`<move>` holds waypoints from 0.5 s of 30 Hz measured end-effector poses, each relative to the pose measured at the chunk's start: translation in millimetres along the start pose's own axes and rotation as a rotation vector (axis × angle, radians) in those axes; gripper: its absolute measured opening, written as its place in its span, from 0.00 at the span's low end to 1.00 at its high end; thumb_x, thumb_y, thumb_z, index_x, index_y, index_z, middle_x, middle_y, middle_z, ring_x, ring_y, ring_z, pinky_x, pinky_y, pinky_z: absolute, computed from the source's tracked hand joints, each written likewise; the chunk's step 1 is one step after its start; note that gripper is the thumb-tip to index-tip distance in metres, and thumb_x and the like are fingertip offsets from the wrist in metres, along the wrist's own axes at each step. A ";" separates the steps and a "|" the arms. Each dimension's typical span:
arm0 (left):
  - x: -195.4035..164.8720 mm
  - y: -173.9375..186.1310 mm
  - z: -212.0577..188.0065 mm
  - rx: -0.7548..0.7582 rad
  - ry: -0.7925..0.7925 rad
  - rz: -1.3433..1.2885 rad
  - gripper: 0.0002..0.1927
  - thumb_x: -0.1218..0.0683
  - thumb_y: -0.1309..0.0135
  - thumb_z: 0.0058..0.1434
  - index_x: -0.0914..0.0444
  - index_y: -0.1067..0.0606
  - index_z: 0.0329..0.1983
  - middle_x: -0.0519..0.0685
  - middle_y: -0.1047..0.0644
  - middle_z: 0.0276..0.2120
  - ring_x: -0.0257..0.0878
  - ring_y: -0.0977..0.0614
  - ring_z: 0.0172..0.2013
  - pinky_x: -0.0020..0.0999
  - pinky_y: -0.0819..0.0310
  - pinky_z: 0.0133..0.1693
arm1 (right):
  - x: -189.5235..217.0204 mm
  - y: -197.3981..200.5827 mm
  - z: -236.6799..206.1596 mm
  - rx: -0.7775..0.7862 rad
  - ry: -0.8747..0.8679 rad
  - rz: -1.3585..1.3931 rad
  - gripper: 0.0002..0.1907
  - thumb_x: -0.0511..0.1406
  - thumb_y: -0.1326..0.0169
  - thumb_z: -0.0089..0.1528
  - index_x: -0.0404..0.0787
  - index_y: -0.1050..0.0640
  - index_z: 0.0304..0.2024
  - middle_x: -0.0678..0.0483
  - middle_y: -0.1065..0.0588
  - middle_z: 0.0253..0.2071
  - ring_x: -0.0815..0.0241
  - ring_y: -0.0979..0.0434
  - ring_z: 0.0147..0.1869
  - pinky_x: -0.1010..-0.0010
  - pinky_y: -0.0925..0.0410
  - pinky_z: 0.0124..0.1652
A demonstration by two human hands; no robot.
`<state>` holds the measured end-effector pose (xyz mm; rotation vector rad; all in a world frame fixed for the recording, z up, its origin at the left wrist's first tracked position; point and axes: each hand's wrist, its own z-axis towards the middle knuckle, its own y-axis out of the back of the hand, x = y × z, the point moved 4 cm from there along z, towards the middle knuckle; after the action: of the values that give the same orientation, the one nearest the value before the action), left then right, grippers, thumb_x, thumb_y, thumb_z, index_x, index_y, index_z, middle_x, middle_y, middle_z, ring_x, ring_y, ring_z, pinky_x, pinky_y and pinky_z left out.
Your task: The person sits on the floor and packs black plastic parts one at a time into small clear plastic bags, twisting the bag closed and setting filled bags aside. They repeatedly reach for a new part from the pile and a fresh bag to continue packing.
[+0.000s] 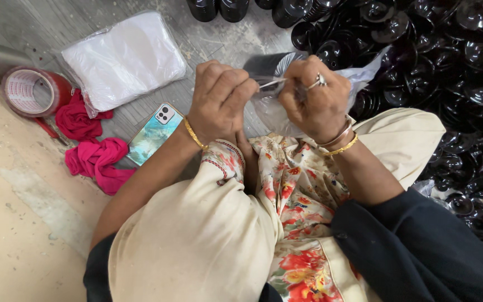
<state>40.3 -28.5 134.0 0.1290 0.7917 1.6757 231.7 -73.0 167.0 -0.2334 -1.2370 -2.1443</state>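
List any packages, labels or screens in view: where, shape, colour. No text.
Clear plastic bag: pinched between left hand and right hand, a black disc inside.
Pack of white sheets: floor, upper left, clear wrap, rectangular.
Phone: floor, back up, teal case; no screen visible.

We see a clear plastic bag (275, 109) pinched at its mouth between our two hands, its top edge pulled taut into a thin strip. The bag hangs crumpled below, just above our knees. Through the film shows a stack of black round lids (269, 66), lying on its side inside the bag, ribbed edge toward us.
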 end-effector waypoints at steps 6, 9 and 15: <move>22.4 8.0 -3.9 -0.053 0.254 -0.065 0.05 0.62 0.42 0.65 0.64 0.26 0.41 0.51 0.26 0.41 0.50 0.26 0.43 0.45 0.32 0.50 | -32.0 6.0 -8.9 -0.011 -0.306 0.242 0.02 0.25 0.47 0.67 0.35 0.26 0.40 0.58 0.30 0.27 0.69 0.32 0.26 0.78 0.39 0.29; 25.3 18.0 7.8 -0.051 0.332 -0.121 0.04 0.61 0.42 0.69 0.65 0.27 0.41 0.52 0.27 0.40 0.51 0.27 0.43 0.44 0.32 0.50 | -43.0 5.5 -14.2 0.020 -0.414 0.479 0.02 0.27 0.48 0.73 0.34 0.26 0.43 0.60 0.29 0.32 0.73 0.33 0.33 0.81 0.38 0.35; 52.1 20.4 -20.6 -0.140 0.437 -0.274 0.05 0.59 0.46 0.73 0.65 0.29 0.43 0.54 0.28 0.44 0.47 0.25 0.48 0.39 0.28 0.52 | -53.4 -9.2 -27.7 0.190 -0.657 0.981 0.04 0.30 0.46 0.71 0.36 0.28 0.47 0.61 0.30 0.42 0.74 0.33 0.45 0.81 0.37 0.47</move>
<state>-1.1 8.7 112.7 -0.4391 0.9623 1.5064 271.9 -69.1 121.6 -1.2422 -1.2568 -1.1015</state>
